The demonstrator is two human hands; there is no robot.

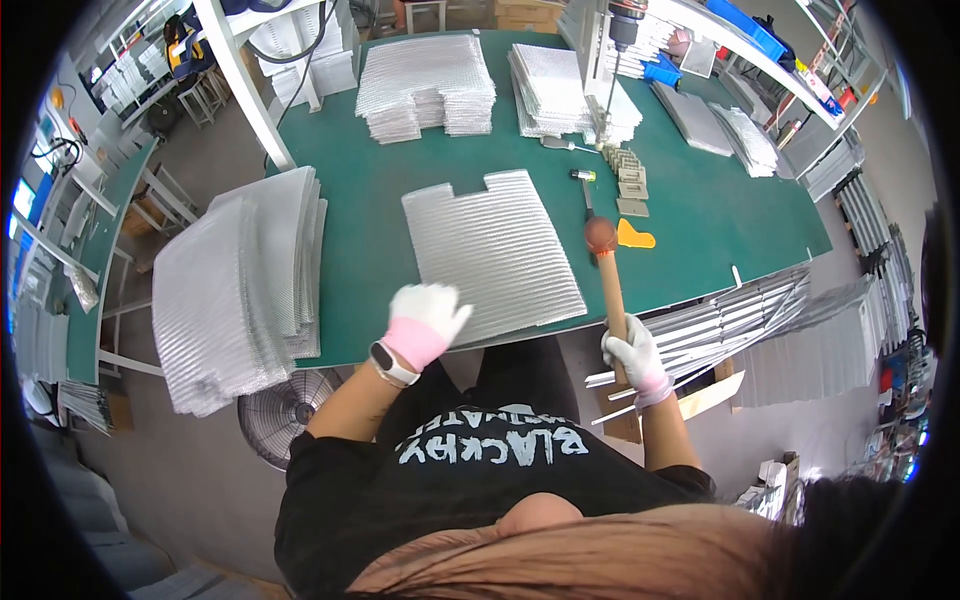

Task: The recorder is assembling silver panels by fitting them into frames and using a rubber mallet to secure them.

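A ribbed silver sheet (490,255) with a notch in its far edge lies flat on the green table (360,250) before me. My left hand (425,310), in a white glove with a pink cuff, is at the sheet's near left corner, fingers apart and holding nothing. My right hand (637,358), gloved the same way, is wrapped round the wooden handle of a mallet (612,285). The mallet's round brown head is over the table, to the right of the sheet. Beside the head lies an orange-yellow flat piece (635,234).
A tall stack of silver sheets (240,280) overhangs the table's left edge. More stacked sheets (428,85) stand at the back. Several small metal plates (631,190) form a row near a screwdriver (568,145). A power driver (624,30) hangs above. A fan (285,410) stands below.
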